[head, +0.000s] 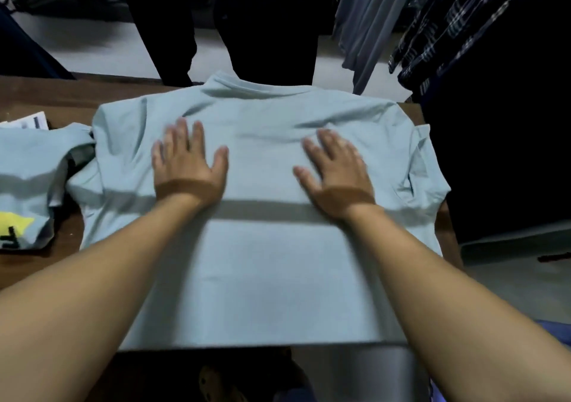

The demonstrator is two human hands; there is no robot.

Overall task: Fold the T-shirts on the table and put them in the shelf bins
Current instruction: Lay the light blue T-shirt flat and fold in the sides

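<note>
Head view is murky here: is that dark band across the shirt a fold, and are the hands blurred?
Head view: dim overall, background nearly black; the band on the shirt looks like a shadow, not a fold, since it also crosses both wrists and the second shirt; fingers of the left hand and right hand are motion-smeared.

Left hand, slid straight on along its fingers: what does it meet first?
Only more of the light blue T-shirt that the left hand presses flat, up to its far shoulder edge. Past that comes a strip of brown table, then dark trouser legs; how far back those stand is unclear.
</note>
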